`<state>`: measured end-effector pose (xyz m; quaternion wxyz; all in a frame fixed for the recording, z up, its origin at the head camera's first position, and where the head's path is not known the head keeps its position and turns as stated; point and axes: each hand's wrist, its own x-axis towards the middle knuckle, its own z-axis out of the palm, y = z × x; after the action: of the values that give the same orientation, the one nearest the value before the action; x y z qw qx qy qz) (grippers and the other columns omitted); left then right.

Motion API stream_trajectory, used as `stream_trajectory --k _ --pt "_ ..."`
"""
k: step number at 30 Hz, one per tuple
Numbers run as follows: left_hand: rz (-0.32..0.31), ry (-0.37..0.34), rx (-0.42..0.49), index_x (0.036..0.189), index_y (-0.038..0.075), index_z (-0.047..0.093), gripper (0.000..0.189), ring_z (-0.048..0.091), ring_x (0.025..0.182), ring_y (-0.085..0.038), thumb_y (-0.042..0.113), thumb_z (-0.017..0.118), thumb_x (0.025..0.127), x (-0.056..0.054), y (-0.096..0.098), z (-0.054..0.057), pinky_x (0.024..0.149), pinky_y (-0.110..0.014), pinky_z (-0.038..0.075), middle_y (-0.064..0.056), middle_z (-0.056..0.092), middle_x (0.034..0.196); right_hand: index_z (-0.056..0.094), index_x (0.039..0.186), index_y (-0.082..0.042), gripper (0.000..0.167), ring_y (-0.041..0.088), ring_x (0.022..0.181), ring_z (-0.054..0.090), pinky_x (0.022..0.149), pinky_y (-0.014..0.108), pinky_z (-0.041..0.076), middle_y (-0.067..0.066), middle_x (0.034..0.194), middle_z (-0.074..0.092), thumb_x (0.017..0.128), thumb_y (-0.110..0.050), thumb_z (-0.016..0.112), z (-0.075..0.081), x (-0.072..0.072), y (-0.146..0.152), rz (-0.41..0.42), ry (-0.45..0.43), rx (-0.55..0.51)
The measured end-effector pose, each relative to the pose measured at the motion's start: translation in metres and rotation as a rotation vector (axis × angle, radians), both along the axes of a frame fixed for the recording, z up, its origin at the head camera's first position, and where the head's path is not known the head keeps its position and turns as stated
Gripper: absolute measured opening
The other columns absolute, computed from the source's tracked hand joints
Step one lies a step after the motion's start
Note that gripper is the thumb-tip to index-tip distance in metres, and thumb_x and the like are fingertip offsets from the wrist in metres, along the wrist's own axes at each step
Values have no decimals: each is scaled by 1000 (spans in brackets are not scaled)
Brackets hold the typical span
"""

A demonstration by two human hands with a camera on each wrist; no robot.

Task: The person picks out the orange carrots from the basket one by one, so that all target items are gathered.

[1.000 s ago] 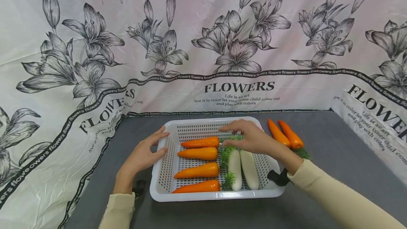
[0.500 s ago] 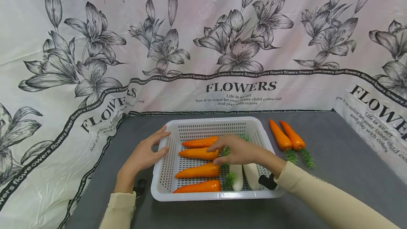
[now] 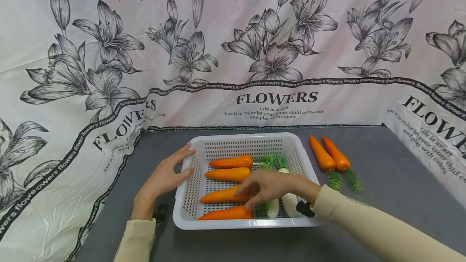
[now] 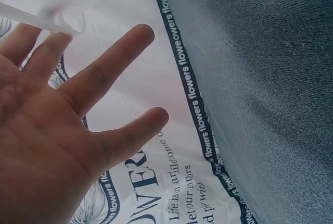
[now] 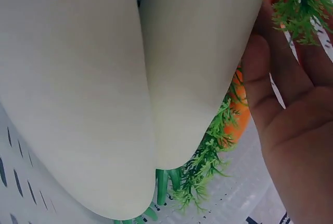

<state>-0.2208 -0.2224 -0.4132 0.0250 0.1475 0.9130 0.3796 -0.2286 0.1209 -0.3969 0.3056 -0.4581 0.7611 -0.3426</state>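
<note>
In the head view, a white perforated basket (image 3: 240,225) holds several orange carrots (image 3: 229,162) lying side by side on its left. Two white radishes (image 3: 290,204) with green tops lie lengthwise on its right. My left hand (image 3: 165,177) rests its spread fingertips on the basket's left rim; the left wrist view shows the fingers (image 4: 112,67) mostly straight. My right hand (image 3: 271,185) hovers over the leafy ends of the two nearest carrots, thumb and fingers apart, holding nothing. The right wrist view shows that hand's thumb (image 5: 256,60) beside a radish (image 5: 203,67) and green leaves (image 5: 299,8).
Two more carrots (image 3: 322,155) with leafy tops lie on the grey table (image 3: 378,197) right of the basket. A white cloth (image 3: 276,68) printed with flowers hangs behind the table and along its sides.
My right hand has moved toward me, from above the radish and carrot tops at the back to the nearest carrots. The left hand has stayed on the rim.
</note>
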Motion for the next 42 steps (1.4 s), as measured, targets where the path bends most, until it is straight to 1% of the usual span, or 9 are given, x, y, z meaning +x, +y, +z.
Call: stream_trajectory --k 4,10,14,21,24,26,31,36,42 --pt "-2 -5 5 153 26 48 58 59 127 -31 28 65 98 0 0 0 77 -29 56 9 23 170 66 132 0 46 25 115 71 98 30 55 15 132 69 92 -19 75 -3 1 -2 22 -63 23" --pt "-1 -6 0 153 26 48 57 58 126 -30 29 64 98 1 0 1 78 -29 56 9 24 170 65 135 -1 49 14 114 70 98 29 55 13 135 68 92 -20 76 -6 1 -4 38 -70 79" --pt "1 -6 -10 153 26 48 57 59 126 -29 29 64 98 1 0 1 80 -30 56 9 24 170 62 139 -3 51 7 113 67 98 26 54 8 135 69 93 -22 74 -9 2 -5 61 -63 128" --pt "1 -2 -6 153 26 48 57 58 127 -30 28 64 98 1 0 1 79 -29 56 9 24 170 59 143 -9 51 -2 88 58 83 18 51 -2 115 71 95 -21 70 -11 1 -7 93 -61 190" --pt "2 -4 -5 153 26 48 57 58 127 -30 28 64 98 1 1 1 78 -29 56 9 24 170 60 142 -9 50 -2 86 56 82 18 50 -5 114 70 96 -23 70 -10 1 -8 93 -56 190" --pt "2 -9 -4 153 26 48 57 58 127 -30 28 64 98 1 1 1 78 -29 56 9 23 170 61 142 -9 49 -3 90 57 87 18 50 -6 120 70 96 -24 70 -10 1 -7 89 -65 187" --pt "4 -14 -2 153 26 48 58 58 128 -30 28 64 98 1 0 0 78 -29 56 9 23 170 61 141 -5 48 -4 96 63 94 20 51 -2 125 72 97 -22 69 -11 1 -7 88 -127 146" --pt "1 -14 8 153 26 48 57 57 128 -31 28 64 98 1 1 0 76 -27 56 9 23 170 62 139 -5 47 -1 94 67 92 20 53 -1 117 75 95 -19 71 -12 0 -6 73 -176 116" --pt "1 -19 18 153 25 48 58 58 127 -31 27 64 98 1 1 0 73 -26 57 9 23 170 64 138 -7 45 2 102 68 94 21 53 0 124 74 94 -17 72 -11 -1 -5 42 -222 103"
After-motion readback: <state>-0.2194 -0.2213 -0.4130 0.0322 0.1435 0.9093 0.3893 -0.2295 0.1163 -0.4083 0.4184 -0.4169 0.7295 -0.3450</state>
